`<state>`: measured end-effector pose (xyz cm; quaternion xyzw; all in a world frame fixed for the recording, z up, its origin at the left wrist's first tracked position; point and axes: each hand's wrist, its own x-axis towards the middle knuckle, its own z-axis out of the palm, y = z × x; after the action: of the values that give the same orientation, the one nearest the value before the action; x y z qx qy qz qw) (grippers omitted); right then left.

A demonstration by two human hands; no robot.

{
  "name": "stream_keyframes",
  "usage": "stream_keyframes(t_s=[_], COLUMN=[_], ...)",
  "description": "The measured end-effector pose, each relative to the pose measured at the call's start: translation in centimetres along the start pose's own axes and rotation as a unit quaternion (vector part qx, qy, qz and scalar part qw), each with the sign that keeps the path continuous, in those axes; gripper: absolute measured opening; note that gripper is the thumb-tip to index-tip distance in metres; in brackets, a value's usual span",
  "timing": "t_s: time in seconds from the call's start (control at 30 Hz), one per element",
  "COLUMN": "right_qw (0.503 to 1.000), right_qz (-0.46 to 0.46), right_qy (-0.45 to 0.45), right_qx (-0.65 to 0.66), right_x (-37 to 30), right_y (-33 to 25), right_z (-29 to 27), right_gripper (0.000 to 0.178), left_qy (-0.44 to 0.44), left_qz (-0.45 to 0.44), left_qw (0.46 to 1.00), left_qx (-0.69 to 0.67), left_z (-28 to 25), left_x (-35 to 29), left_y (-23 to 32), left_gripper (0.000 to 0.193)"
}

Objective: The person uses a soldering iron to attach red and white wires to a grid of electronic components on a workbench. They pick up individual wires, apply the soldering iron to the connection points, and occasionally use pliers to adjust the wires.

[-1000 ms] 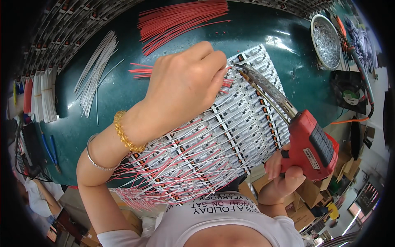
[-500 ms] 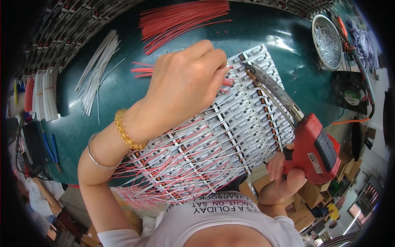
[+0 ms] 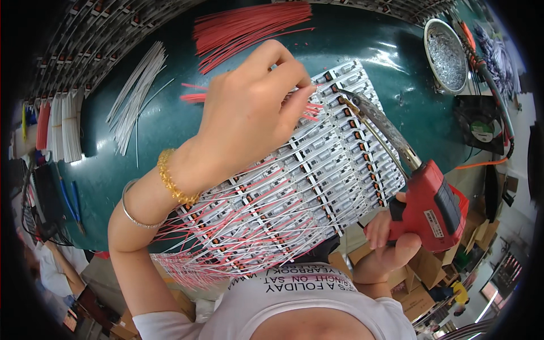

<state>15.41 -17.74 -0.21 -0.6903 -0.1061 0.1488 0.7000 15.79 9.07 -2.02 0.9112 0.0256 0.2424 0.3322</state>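
A panel of small white circuit boards lies tilted in front of me, its rows crossed by dark gaps. Over its upper left part, my left hand is closed around a few short red wires, whose ends stick out on both sides. Thumb and fingertips pinch close to the panel's far edge. In my right hand is a red soldering gun, gripped by its handle. Its dark tip reaches the panel's upper rows, just right of my left fingertips. Many red and white wires trail from the near rows.
Loose red wires lie at the far side of the green table, white wires to the left. A metal bowl of silvery scraps stands far right, near a black fan. Blue-handled tools lie left; cardboard boxes sit below.
My left index finger has lifted and bent, widening the gap above the thumb. The soldering gun and panel have shifted only slightly, and the red wires remain in my left hand.
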Motion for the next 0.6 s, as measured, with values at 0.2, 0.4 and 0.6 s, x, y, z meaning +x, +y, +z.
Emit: stream_keyframes(t_s=[0.2,0.4,0.6], right_qw=[0.999,0.998,0.999], right_qz=[0.017,0.021,0.004], right_qy=[-0.006,0.008,0.008], right_qx=[-0.046,-0.062,-0.047], right_x=[-0.22,-0.56,-0.75], right_y=[-0.04,0.24,0.36], right_z=[-0.31,-0.25,-0.24], right_gripper=[0.083,0.076,0.073], left_qy=[-0.023,-0.024,-0.023], left_qz=[-0.011,-0.004,0.017], left_qw=[1.000,0.999,0.999], left_qx=[0.011,0.024,0.039], left_z=[0.35,0.65,0.88], left_x=[-0.61,-0.72,-0.83], left_y=[1.01,0.93,0.83], left_gripper=[0.008,0.008,0.008])
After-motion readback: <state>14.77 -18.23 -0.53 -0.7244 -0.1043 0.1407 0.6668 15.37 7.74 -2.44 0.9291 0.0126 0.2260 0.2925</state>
